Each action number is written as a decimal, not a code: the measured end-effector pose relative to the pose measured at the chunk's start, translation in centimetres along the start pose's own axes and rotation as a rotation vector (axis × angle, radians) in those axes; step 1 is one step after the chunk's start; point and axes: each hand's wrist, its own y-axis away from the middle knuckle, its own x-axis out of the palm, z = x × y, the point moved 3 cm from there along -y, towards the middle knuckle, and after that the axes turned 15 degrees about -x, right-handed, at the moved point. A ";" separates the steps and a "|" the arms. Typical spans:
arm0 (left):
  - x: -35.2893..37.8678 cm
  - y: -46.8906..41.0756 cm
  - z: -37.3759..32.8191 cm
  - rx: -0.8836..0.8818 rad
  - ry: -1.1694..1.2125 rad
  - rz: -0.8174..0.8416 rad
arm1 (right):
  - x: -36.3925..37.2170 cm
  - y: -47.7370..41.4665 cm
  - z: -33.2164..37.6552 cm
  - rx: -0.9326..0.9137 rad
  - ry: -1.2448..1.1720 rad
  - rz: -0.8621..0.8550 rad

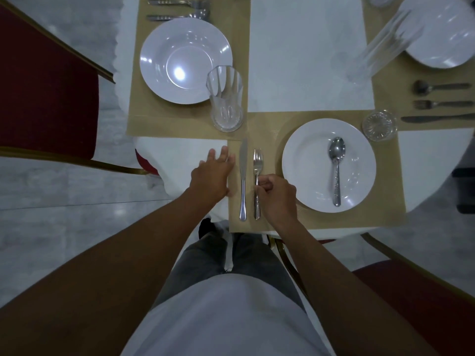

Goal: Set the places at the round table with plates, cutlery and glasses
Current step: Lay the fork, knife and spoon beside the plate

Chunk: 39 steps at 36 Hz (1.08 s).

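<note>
Steel fork (257,161) between curled right-hand fingers (263,187), beside knife (243,176).

This looks like the dining room of a restaurant or a party hall. The round counter (308,60) has a white cloth and gold mats (185,124), and more than one place is laid with a white plate (185,60), a glass (226,98), a fork (257,159), a knife (243,176) and a spoon (336,165). Soft red chairs (46,86) with gold frames stand around it on a shiny pale floor (64,188).
</note>
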 end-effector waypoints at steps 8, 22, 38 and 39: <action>0.2 -0.1 0.0 -0.009 0.003 -0.013 | 0.5 0.0 0.1 -0.018 0.002 -0.053; 0.4 -0.2 0.3 0.019 0.019 -0.016 | -10.6 0.0 -4.8 0.049 0.141 -0.574; 0.5 -0.3 0.5 0.042 0.038 -0.005 | -10.7 -1.3 -5.6 0.164 -0.006 -0.313; 0.5 -0.3 0.5 0.043 0.041 -0.005 | -10.3 -1.2 -4.9 0.129 -0.017 -0.289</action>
